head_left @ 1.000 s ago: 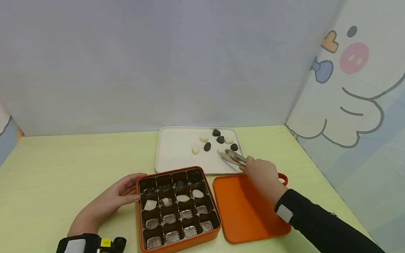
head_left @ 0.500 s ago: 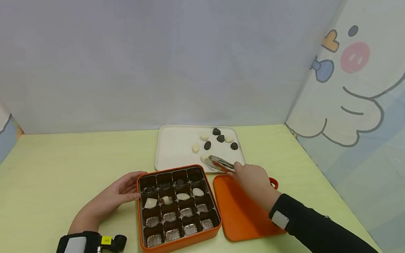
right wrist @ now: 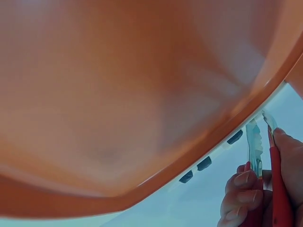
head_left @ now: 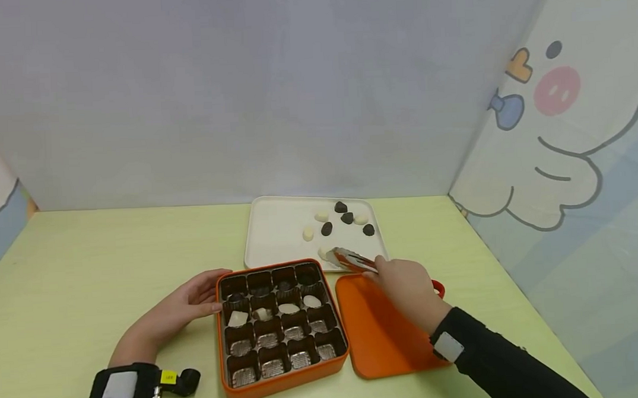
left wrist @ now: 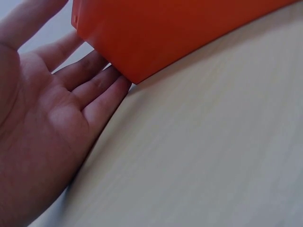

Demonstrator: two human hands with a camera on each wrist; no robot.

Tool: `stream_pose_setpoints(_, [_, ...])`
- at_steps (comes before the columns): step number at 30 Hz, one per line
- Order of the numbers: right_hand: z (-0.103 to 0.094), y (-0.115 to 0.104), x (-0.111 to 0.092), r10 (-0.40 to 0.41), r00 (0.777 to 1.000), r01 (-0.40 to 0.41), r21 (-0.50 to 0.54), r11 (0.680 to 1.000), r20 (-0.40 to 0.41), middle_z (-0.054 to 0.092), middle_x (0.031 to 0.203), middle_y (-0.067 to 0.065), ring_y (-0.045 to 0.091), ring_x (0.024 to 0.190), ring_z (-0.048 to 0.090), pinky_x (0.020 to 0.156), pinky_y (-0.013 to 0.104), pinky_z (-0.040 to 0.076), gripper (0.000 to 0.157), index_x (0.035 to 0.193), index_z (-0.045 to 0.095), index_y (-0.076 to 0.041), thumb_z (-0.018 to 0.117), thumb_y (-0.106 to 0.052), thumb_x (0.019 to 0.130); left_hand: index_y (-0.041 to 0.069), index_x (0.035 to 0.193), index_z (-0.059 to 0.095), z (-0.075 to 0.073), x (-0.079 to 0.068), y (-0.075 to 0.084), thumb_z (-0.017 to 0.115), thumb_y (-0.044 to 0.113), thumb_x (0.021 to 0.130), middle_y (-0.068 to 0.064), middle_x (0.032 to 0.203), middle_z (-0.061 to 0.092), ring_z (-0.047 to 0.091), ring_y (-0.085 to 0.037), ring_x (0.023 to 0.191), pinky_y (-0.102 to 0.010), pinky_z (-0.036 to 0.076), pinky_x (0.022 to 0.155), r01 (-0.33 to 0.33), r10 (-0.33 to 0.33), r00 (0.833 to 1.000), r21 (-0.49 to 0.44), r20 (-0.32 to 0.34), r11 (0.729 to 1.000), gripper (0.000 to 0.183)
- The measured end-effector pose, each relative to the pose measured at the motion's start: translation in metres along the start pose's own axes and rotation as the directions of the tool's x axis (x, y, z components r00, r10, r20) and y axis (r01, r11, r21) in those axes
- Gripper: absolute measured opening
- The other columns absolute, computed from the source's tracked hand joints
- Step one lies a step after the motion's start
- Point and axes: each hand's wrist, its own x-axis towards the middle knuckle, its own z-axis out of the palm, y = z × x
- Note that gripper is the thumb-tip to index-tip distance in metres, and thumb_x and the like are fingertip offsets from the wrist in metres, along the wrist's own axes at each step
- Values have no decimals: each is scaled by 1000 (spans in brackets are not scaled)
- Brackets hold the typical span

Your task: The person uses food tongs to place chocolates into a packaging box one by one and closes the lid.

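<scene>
My right hand (head_left: 411, 290) grips metal tongs (head_left: 354, 260) with red handles, also seen in the right wrist view, where the tong arms (right wrist: 254, 149) stand apart. Their tips are right at a white piece (head_left: 324, 253) near the front edge of the white tray (head_left: 269, 237). My left hand (head_left: 182, 306) rests against the left side of an orange box (head_left: 284, 381), fingers extended along its wall (left wrist: 142, 40). The box holds a brown insert with square compartments. White pieces, one of them at the right (head_left: 311, 301), fill its second row; dark pieces sit low in the back row.
More white pieces (head_left: 308, 233) and several dark pieces (head_left: 327, 229) lie spread over the tray's right half. An orange lid (head_left: 381, 339) lies right of the box, beneath my right forearm. A grey wall panel (head_left: 293, 105) stands behind the table (head_left: 113, 249).
The tongs and a white piece have moved left and nearer across the tray, mostly in the first half second. My left hand and the box have hardly moved.
</scene>
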Motion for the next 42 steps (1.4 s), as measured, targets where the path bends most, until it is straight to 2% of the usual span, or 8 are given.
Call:
stream_pose_setpoints(4, [4, 0, 7, 10, 1000, -10, -5, 1000, -21, 41, 48, 1, 16, 40, 39, 34, 26, 32, 43, 80, 44, -10, 52, -52, 85, 21, 136, 32, -1, -1, -1, 55, 15, 89, -9, 137, 39, 31, -24, 125, -48, 28, 102, -1, 1, 1000, 3, -9, 1000, 53])
stream_pose_setpoints(8, [6, 0, 15, 46, 999, -46, 9, 999, 12, 42, 49, 2, 17, 41, 41, 34, 27, 33, 44, 79, 44, -10, 49, -53, 86, 21, 135, 32, 0, -1, -1, 56, 15, 88, -8, 136, 39, 32, -24, 125, -55, 24, 102, 2, -2, 1000, -4, -17, 1000, 53])
stream_pose_setpoints(11, [5, 1, 19, 69, 997, -71, 60, 996, 35, 43, 51, 3, 18, 43, 42, 36, 28, 34, 43, 78, 44, -9, 47, -51, 89, 22, 135, 33, 1, 0, -1, 56, 15, 88, -7, 136, 40, 33, -23, 124, -55, 25, 102, 3, -3, 1000, -9, -16, 1000, 53])
stream_pose_setpoints(16, [8, 6, 25, 75, 997, -76, 105, 992, 15, 43, 51, 4, 18, 42, 41, 36, 29, 36, 41, 74, 45, -8, 45, -45, 92, 21, 136, 32, 1, 0, 0, 56, 16, 89, -8, 137, 39, 31, -24, 125, -54, 25, 102, -6, 6, 1000, -5, -4, 1000, 53])
stream_pose_setpoints(21, [11, 5, 36, 108, 994, -108, 32, 994, -1, 40, 48, 4, 19, 39, 40, 34, 28, 33, 45, 74, 44, -7, 44, -49, 91, 20, 136, 32, 1, -1, 2, 56, 16, 89, -9, 137, 38, 30, -24, 126, -54, 23, 103, 6, -6, 1000, -10, -8, 1000, 53])
stream_pose_setpoints(29, [17, -10, 61, 90, 996, -91, -110, 990, -12, 36, 45, 2, 18, 34, 38, 32, 26, 31, 49, 80, 48, -4, 45, -53, 88, 21, 135, 32, 1, -3, 2, 56, 16, 88, -8, 137, 39, 30, -24, 126, -54, 22, 103, 10, -11, 1000, -12, -13, 1000, 53])
stream_pose_setpoints(36, [16, -18, 77, 87, 996, -87, -154, 984, -3, 41, 49, 4, 18, 37, 40, 32, 27, 36, 47, 77, 46, -6, 44, -50, 90, 22, 135, 33, 2, -2, 3, 56, 16, 88, -7, 136, 39, 30, -23, 126, -55, 23, 103, 15, -15, 1000, -24, -8, 1000, 52])
stream_pose_setpoints(42, [12, -20, 70, 60, 998, -57, -119, 991, 15, 42, 48, 3, 18, 37, 40, 33, 26, 35, 43, 80, 47, -6, 45, -48, 90, 22, 135, 34, 1, -1, 3, 56, 16, 88, -7, 136, 40, 30, -24, 126, -56, 22, 103, 23, -23, 1000, -25, -18, 999, 52])
